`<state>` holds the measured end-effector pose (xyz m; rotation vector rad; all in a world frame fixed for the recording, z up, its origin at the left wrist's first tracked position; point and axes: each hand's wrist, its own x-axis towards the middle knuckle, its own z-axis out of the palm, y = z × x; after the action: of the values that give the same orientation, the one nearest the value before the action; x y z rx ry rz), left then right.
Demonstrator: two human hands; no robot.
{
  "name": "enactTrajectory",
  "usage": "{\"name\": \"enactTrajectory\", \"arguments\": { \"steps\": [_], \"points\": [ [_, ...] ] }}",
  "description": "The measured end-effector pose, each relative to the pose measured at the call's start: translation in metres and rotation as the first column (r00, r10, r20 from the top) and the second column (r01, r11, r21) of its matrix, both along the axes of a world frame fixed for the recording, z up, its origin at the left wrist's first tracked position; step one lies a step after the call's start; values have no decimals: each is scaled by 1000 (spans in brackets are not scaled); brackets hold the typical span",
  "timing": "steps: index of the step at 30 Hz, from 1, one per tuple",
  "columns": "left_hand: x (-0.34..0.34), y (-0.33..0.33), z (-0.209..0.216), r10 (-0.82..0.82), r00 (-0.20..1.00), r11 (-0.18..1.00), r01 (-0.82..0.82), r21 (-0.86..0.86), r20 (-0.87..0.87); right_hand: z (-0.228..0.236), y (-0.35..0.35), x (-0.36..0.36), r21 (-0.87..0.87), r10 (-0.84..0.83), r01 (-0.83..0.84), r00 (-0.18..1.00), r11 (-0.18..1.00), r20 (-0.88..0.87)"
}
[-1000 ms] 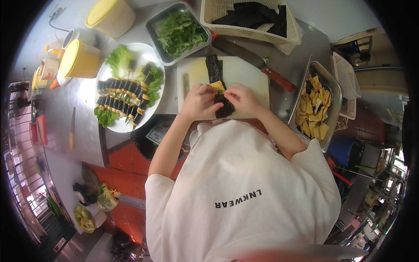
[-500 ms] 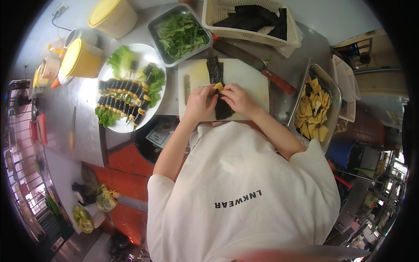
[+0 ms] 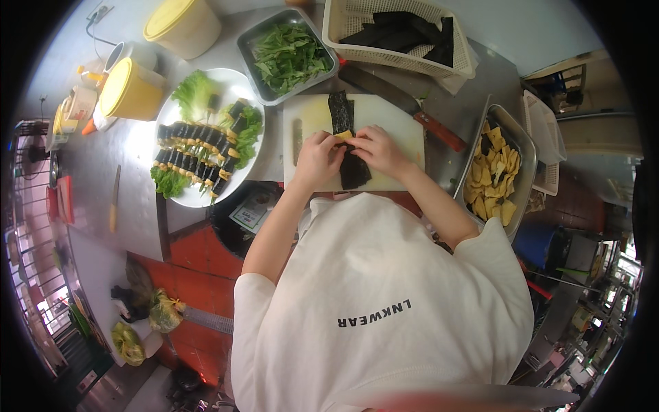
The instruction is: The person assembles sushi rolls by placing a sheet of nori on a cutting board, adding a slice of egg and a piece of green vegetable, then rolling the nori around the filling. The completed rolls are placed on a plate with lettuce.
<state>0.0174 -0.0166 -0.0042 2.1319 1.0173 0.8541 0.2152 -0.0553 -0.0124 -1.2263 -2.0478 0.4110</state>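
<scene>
A dark strip of seaweed [image 3: 355,173] lies lengthwise across a white cutting board [image 3: 403,134], its upper part showing beyond my fingers. On it, between my hands, is a small yellow slice [image 3: 344,136]. My left hand [image 3: 318,162] is closed with its fingertips on the slice's left end. From the other side, my right hand [image 3: 377,152] pinches the slice's right end, fingers bent together over the seaweed. Whatever lies beneath the fingertips is hidden. A large cleaver with a brown handle [image 3: 439,130] rests by the board's upper right edge.
On the left, a white plate [image 3: 256,144] holds lettuce and rows of black-wrapped rolls. Behind the board stand a metal tray [image 3: 269,99] of green leaves and a cream basket [image 3: 336,38] of dark sheets. A metal pan [image 3: 525,147] of yellow slices is at right; a small knife [image 3: 114,206] lies far left.
Both hands stay at the yellow slice, with the fingers shifting only slightly. The whole view has moved a little.
</scene>
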Motion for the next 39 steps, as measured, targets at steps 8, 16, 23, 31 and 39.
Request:
{"name": "enactTrajectory", "arguments": {
  "steps": [8, 16, 23, 31, 39],
  "points": [
    [-5, 1, -5, -32, 998, 987, 40, 156, -54, 0, 8, 0, 3, -33, 33, 998, 999, 56],
    [2, 11, 7, -9, 989, 992, 27, 122, -146, -8, 10, 1, 49, -32, 36, 997, 998, -71],
    [-1, 9, 0, 8, 999, 958, 8, 287, -54, -2, 20, -4, -10, -107, 107, 994, 994, 0],
    [-4, 27, -6, -40, 993, 966, 67, 250, -110, -3, 26, -4, -31, -107, 107, 994, 994, -8],
    [-4, 40, -1, -9, 992, 955, 46, 294, -126, -7, 25, -4, 31, -137, 135, 989, 990, 61]
  ]
}}
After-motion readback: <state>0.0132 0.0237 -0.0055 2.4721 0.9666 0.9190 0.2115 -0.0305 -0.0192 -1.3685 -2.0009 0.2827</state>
